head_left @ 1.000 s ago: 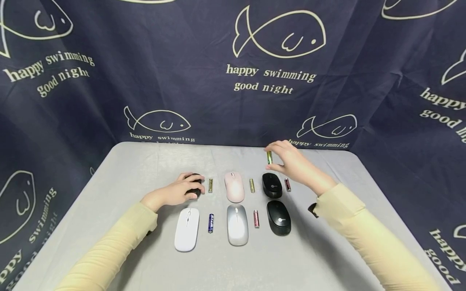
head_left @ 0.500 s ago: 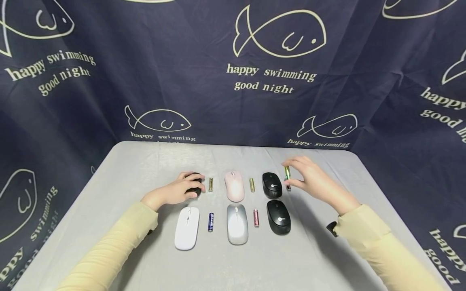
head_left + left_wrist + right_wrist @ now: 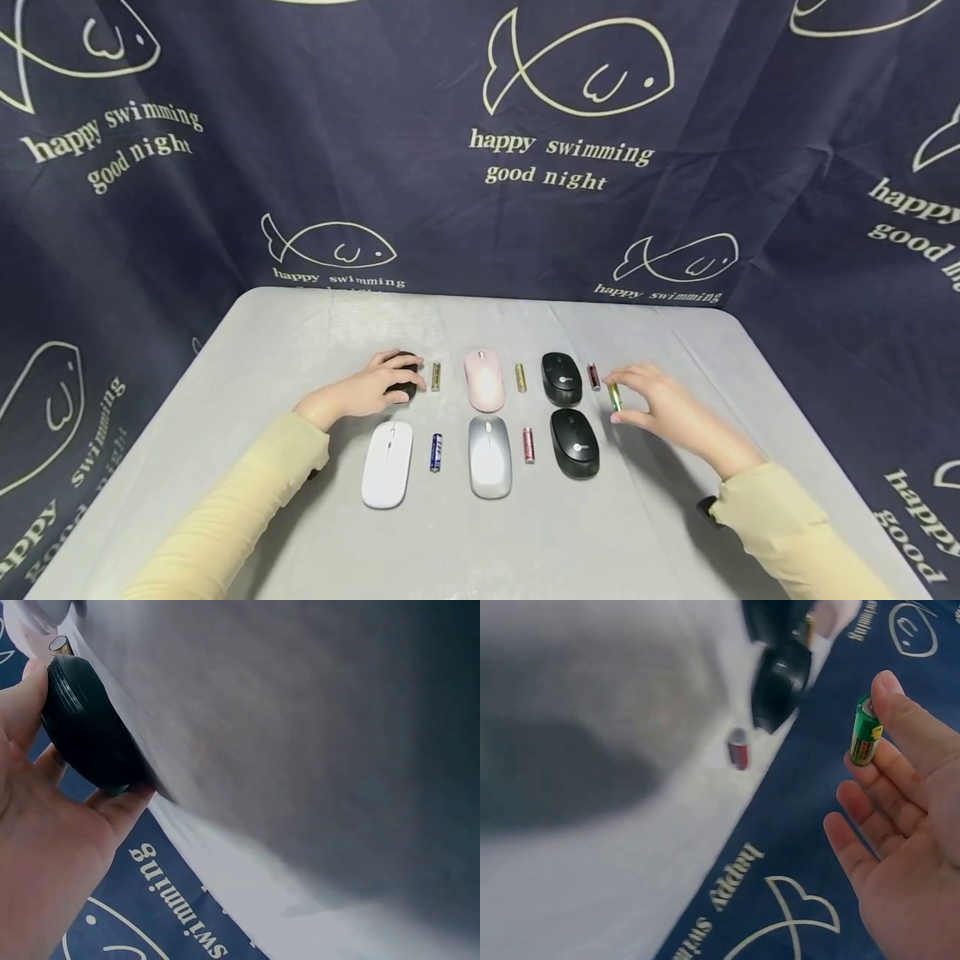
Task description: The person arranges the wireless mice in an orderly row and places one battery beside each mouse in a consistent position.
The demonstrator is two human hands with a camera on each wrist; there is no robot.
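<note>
My left hand [image 3: 363, 390] grips a black computer mouse [image 3: 86, 724] at the far left of the back row. Thumb and fingers lie along opposite sides of that mouse, covering much of it in the head view. On the right, my right hand [image 3: 663, 408] pinches a green and gold battery [image 3: 866, 733] end to end between thumb and forefinger. Its other fingers are loosely bent in the right wrist view. Just left of the held battery lies a dark red battery [image 3: 595, 377], beside a black mouse [image 3: 562, 379].
The back row also has a pink mouse [image 3: 484, 381] and gold batteries [image 3: 521, 378]. Nearer stand a white mouse [image 3: 387, 465], a blue battery [image 3: 436, 453], a silver mouse [image 3: 490, 458], a red battery [image 3: 528, 446] and another black mouse [image 3: 575, 443]. A printed curtain [image 3: 435, 167] rises behind the table.
My right hand has carried the green battery from the back of the table rightward and nearer, past the dark red battery. The left hand has stayed on its mouse.
</note>
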